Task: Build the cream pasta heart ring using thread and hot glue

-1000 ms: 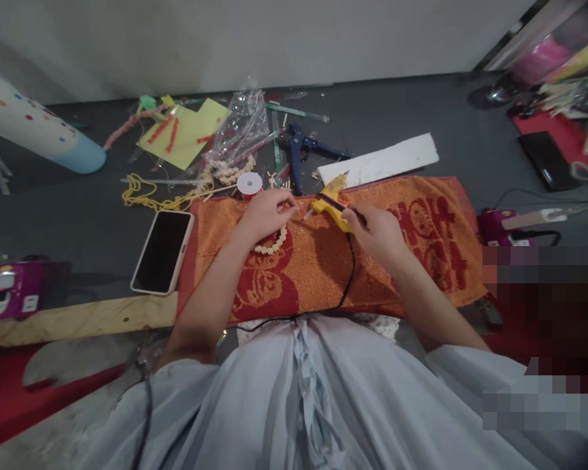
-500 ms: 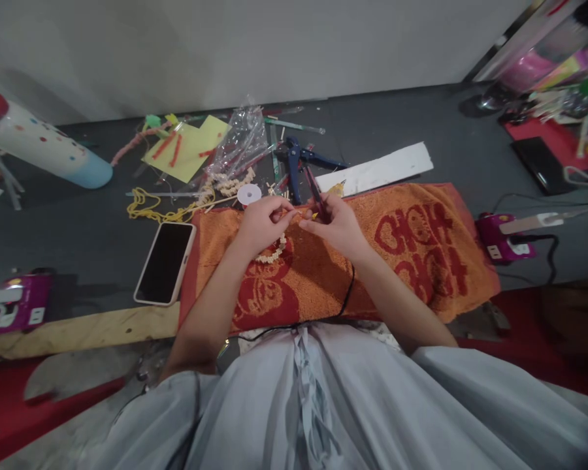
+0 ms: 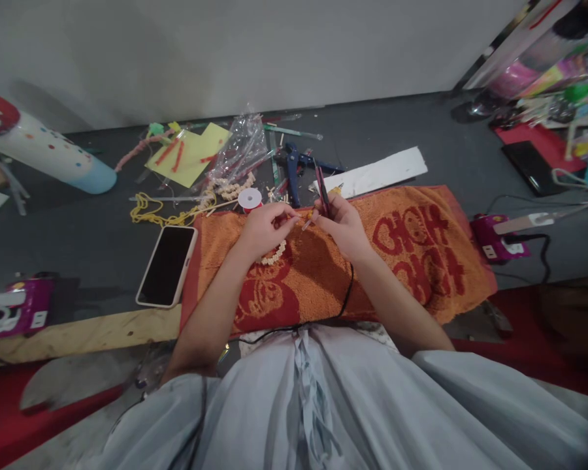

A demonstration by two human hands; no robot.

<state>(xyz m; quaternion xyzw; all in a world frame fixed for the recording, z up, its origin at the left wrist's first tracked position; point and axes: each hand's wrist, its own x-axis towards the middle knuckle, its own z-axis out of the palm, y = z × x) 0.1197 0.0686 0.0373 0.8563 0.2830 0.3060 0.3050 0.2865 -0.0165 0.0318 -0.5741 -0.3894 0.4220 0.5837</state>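
While the left hand (image 3: 263,228) pinches thumb against forefinger on the upper end of a string of beads (image 3: 273,253), whose pale loop hangs from under the palm onto the towel (image 3: 421,261), the right hand (image 3: 343,225) is closed round a thin dark-red tool (image 3: 322,190) that sticks up past its knuckles. Between the two sets of fingertips sits a small pale stick (image 3: 308,222), slanted. Whether the right fingers or the tool's hidden end has it, I cannot tell.

Work this fine seems best done with both wrists resting on the towel, so that only the fingertips move. The left pinch looks well placed, close to the working end. Letting the loop lie on the cloth rather than dangle should keep its weight from tugging the end out of the pinch. The hands are nearly touching, so small, slow moves are probably safer than reaching.

A black cord (image 3: 345,297) runs from under the right wrist down across the towel toward the lap. It could drag on that wrist and is worth keeping slack.

Just beyond the left hand, at the towel's far edge, stands a white spool (image 3: 249,199). Blue pliers (image 3: 293,166) and a white strip (image 3: 377,173) lie further out on the dark floor, near enough to be knocked. A phone (image 3: 166,266) lies just beside the towel's left edge.
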